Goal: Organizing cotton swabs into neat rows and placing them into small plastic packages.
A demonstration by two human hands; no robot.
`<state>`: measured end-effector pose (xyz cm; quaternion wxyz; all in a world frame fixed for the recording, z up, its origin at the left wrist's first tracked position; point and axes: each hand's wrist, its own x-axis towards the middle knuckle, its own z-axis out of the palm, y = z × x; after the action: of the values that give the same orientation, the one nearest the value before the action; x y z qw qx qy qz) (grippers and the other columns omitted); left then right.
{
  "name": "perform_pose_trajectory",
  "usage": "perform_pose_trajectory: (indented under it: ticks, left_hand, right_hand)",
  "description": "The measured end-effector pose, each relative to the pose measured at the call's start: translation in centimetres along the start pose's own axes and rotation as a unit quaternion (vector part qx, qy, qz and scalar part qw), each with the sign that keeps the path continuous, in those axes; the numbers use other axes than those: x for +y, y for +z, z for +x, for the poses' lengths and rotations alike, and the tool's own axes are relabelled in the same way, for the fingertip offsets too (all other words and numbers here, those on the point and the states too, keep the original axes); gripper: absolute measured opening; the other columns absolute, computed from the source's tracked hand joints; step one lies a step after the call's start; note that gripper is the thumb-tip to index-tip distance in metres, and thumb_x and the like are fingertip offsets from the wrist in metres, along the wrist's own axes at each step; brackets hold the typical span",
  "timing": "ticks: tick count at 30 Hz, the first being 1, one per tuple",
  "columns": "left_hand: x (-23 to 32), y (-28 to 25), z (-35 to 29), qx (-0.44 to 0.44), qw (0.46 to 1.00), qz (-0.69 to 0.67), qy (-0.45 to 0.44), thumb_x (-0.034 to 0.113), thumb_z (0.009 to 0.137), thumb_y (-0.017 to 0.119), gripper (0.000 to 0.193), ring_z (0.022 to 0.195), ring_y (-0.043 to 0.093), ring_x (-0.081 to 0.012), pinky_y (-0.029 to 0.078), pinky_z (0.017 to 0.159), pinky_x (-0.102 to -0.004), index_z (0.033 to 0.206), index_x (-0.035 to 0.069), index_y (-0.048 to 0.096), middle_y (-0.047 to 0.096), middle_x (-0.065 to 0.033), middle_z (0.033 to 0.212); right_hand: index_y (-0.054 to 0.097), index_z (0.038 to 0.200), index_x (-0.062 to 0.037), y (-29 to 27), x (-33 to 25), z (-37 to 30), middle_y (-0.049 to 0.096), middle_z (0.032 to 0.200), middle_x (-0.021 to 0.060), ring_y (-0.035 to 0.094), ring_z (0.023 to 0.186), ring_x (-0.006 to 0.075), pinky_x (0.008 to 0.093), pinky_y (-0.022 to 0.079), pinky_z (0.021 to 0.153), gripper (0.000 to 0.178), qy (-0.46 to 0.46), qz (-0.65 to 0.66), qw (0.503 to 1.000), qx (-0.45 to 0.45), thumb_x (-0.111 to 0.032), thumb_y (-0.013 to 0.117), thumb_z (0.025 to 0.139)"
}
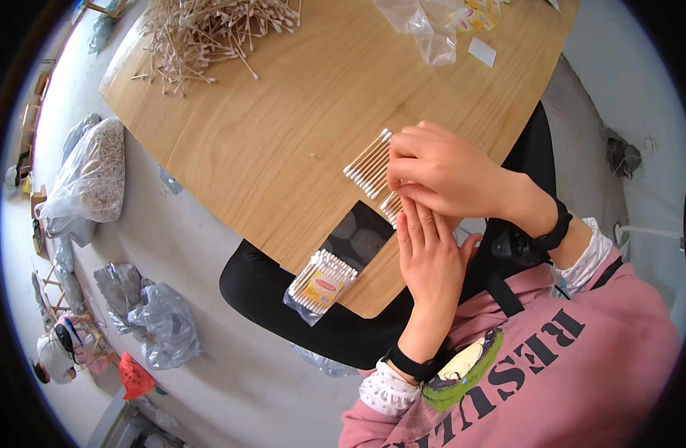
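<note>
A row of cotton swabs (370, 163) with white tips and wooden sticks lies side by side on the table. My right hand (444, 164) bends over the right end of this row, fingers curled in and fingertips hidden. Below it, my left hand (432, 261) lies with straight fingers, their tips at the lower end of a few more swabs (391, 207) and touching the right hand. Left of my left hand is a dark flat piece with a hexagon pattern (360, 237). Beside that, a clear packet of cotton swabs (322, 284) with a yellow label rests at the table edge.
A large heap of loose cotton swabs (208, 33) covers the table's far left. At the far right lie clear plastic bags (432, 30) and a white card (482, 52). On the floor to the left stand a filled clear sack (102, 172) and grey plastic bags (160, 321).
</note>
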<state>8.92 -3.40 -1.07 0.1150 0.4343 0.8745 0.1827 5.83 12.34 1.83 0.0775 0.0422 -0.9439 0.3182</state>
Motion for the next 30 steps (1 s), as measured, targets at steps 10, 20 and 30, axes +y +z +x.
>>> perform_pose_trajectory:
  ticks: [10, 20, 30]
  left_hand:
    - [-0.5, 1.1, -0.6, 0.024, 0.999, -0.007, 0.019, 0.056, 0.082, 0.069, 0.086, 0.139, 0.041, -0.0411, 0.030, 0.118, -0.0494, 0.137, -0.007, 0.050, 0.050, -0.0281, 0.141]
    - [-0.3, 0.3, 0.5, 0.011, 1.000, -0.009, -0.005, 0.066, 0.079, 0.065, 0.108, 0.151, 0.023, -0.0353, 0.020, 0.122, -0.0467, 0.150, -0.009, 0.032, 0.028, -0.0246, 0.160]
    - [-1.0, -3.8, 0.7, 0.136, 0.962, -0.233, 0.040, 0.011, 0.087, 0.072, 0.066, 0.140, 0.043, -0.0360, 0.032, 0.115, -0.0478, 0.144, -0.004, 0.044, 0.047, -0.0228, 0.148]
  right_hand:
    - [0.060, 0.079, -0.0046, 0.9, -0.5, 1.9, 0.055, 0.082, 0.0064, 0.056, 0.084, 0.0240, 0.0342, 0.045, 0.080, 0.010, -0.081, -0.087, 0.989, -0.082, -0.008, 0.067, 0.074]
    - [0.063, 0.111, -0.0042, -2.7, -1.5, -1.0, 0.061, 0.088, 0.0065, 0.061, 0.081, 0.0197, 0.0290, 0.049, 0.074, 0.022, 0.115, 0.156, 0.969, 0.156, 0.001, 0.063, 0.090]
    - [0.066, 0.109, 0.0018, -4.0, -2.3, -7.0, 0.073, 0.097, 0.0106, 0.071, 0.093, 0.0169, 0.0291, 0.056, 0.086, 0.014, 0.335, 0.546, 0.749, 0.170, -0.005, 0.061, 0.098]
